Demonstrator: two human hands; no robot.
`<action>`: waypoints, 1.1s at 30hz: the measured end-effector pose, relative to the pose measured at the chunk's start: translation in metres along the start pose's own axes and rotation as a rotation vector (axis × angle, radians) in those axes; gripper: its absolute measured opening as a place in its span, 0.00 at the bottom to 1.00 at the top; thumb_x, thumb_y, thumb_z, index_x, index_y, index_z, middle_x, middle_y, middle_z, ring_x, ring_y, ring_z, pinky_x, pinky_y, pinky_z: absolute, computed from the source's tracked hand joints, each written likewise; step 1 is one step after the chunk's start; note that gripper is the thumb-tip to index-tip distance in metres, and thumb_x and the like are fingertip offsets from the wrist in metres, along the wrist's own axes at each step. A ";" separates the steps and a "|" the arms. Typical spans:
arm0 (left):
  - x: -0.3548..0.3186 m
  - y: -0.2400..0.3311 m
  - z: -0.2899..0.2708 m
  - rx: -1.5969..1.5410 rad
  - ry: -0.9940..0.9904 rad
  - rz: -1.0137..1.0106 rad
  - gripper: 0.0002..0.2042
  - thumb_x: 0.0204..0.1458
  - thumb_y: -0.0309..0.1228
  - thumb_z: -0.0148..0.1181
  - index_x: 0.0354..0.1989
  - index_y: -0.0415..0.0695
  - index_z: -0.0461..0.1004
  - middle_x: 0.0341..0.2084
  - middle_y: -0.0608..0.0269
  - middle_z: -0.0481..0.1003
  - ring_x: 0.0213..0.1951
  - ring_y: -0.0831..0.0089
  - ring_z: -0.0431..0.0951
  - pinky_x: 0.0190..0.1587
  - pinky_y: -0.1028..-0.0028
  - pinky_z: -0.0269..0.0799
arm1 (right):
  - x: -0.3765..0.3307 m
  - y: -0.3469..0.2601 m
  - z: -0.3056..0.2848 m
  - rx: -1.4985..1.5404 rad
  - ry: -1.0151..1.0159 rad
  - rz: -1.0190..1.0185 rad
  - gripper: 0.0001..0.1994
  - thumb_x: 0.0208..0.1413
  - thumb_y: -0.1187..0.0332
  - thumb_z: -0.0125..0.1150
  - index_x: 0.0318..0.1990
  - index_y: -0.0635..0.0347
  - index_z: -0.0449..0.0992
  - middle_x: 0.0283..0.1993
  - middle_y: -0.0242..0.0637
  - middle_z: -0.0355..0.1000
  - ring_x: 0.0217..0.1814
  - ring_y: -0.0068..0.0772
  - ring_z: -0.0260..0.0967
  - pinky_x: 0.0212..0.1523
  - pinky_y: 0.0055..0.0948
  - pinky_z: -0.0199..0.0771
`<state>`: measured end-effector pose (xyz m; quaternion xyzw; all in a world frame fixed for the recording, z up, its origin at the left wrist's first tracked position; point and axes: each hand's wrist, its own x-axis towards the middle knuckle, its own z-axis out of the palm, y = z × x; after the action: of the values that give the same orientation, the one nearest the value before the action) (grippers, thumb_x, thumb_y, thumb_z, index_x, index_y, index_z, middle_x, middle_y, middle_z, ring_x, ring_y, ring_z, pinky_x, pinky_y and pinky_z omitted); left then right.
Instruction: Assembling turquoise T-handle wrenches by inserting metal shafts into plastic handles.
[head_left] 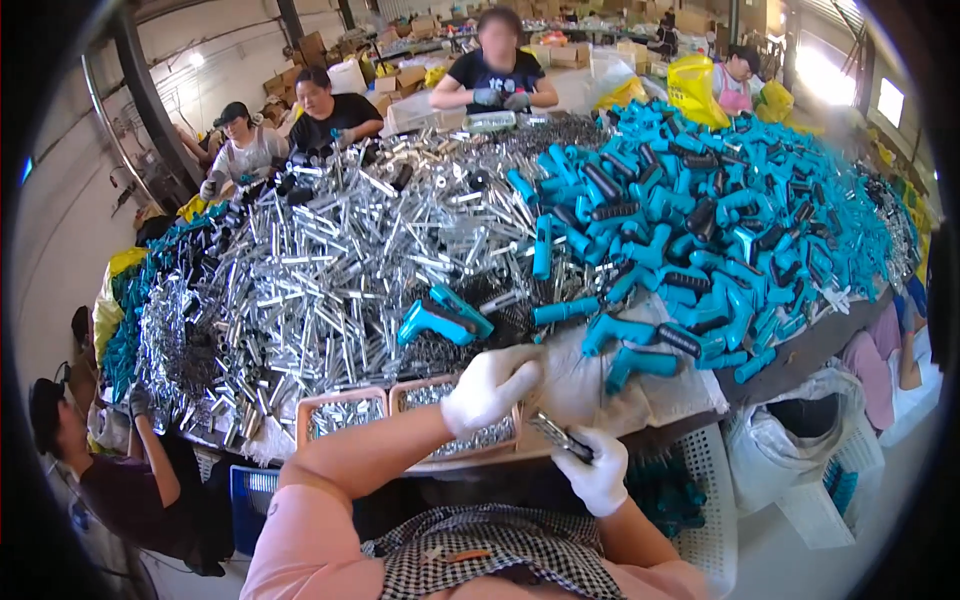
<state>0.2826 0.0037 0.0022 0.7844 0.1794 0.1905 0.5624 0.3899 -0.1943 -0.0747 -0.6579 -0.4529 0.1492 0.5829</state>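
My right hand [598, 472], in a white glove, grips a short silver and dark metal piece [560, 436] that points up and to the left, near the table's front edge. My left hand [488, 392], also gloved in white, is over the front edge beside the trays. Its thumb and fingers are drawn together; what they hold, if anything, is blurred. Just beyond it lie two teal pistol-shaped housings [440, 318] with black inserts. Right of that hand, a pale cloth [680, 390] covers part of the table, with more teal housings [640, 366] on it.
Two small trays [345, 412] of little metal parts sit at the front edge. A heap of silver metal tubes [320, 260] fills the left; a teal housing pile [700, 220] fills the right. Below stand a white perforated basket [715, 490] and a white sack [790, 450]. Several people work around the table.
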 end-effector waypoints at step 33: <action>-0.191 0.012 -0.103 -0.150 -0.285 -0.472 0.15 0.57 0.26 0.61 0.53 0.36 0.77 0.24 0.60 0.80 0.23 0.78 0.79 0.27 0.79 0.75 | -0.032 -0.054 0.069 0.131 -0.599 -0.063 0.21 0.47 0.63 0.73 0.48 0.61 0.79 0.42 0.43 0.79 0.42 0.36 0.79 0.46 0.30 0.77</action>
<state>0.0671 -0.0104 0.0257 0.6961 0.2614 -0.0453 0.6672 0.2996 -0.1804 -0.0560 -0.5314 -0.6140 0.3472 0.4691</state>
